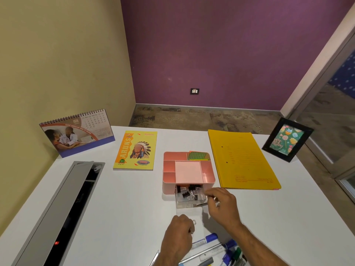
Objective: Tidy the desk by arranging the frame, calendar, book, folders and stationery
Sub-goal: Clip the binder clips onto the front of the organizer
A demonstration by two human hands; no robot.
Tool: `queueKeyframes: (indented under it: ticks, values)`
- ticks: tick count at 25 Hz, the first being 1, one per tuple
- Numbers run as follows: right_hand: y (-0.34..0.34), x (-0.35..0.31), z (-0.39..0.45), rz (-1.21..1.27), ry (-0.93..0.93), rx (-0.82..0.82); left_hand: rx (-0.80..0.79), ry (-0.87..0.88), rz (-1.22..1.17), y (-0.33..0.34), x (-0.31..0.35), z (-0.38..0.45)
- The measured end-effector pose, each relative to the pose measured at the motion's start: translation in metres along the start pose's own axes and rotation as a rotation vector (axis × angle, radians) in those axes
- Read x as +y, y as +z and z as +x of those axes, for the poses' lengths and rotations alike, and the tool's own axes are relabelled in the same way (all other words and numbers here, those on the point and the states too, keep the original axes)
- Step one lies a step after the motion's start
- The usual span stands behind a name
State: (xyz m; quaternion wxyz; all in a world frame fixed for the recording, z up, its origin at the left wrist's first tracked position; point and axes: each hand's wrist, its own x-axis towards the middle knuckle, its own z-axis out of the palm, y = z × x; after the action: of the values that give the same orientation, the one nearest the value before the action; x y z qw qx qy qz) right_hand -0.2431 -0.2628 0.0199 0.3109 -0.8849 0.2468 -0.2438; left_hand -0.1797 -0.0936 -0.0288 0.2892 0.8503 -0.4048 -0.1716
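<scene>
Head view: right hand [221, 203], grip pinched together at the clear drawer [192, 198] of the pink organiser [188, 169] at table centre, should release clips inside, while left hand [180, 233], at 6 o'clock, fingers curled around a paper clip [194, 221], feeds the rest.

Two bare hands and forearms, nothing worn

The left hand [177, 230] and right hand [222, 205] show no rings, watch or gloves; no sleeve reaches either wrist, and the right forearm is uncovered all the way back to the frame's lower edge.
</scene>
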Motion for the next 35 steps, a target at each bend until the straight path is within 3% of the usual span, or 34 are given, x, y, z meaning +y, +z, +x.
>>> queueKeyframes:
  ticks: [4,7,11,17,20,25,29,35]
  values:
    - [-0.001,0.003,-0.015,0.057,0.057,-0.044,0.216,0.171,-0.163,-0.004,0.005,-0.001]
    - [0.0,-0.011,-0.02,0.224,0.179,-0.171,0.378,0.236,-0.204,-0.013,0.013,0.003]
    - [0.001,-0.021,-0.014,0.476,0.32,-0.19,0.44,0.249,-0.201,-0.022,0.012,0.004]
    - [0.005,-0.048,-0.007,0.581,0.236,-0.254,0.502,0.274,-0.144,-0.034,0.0,0.011]
    - [0.008,-0.046,0.0,0.422,0.204,-0.199,0.483,0.217,-0.106,-0.038,-0.013,0.013]
    - [0.014,-0.035,0.018,0.002,0.081,-0.215,0.385,-0.056,0.039,-0.044,-0.055,0.004]
    - [0.015,-0.037,0.029,-0.224,-0.005,-0.301,0.197,-0.278,0.388,-0.024,-0.106,-0.018]
    - [0.019,-0.03,0.034,-0.364,-0.154,-0.373,0.105,-0.317,0.459,-0.014,-0.128,-0.03]
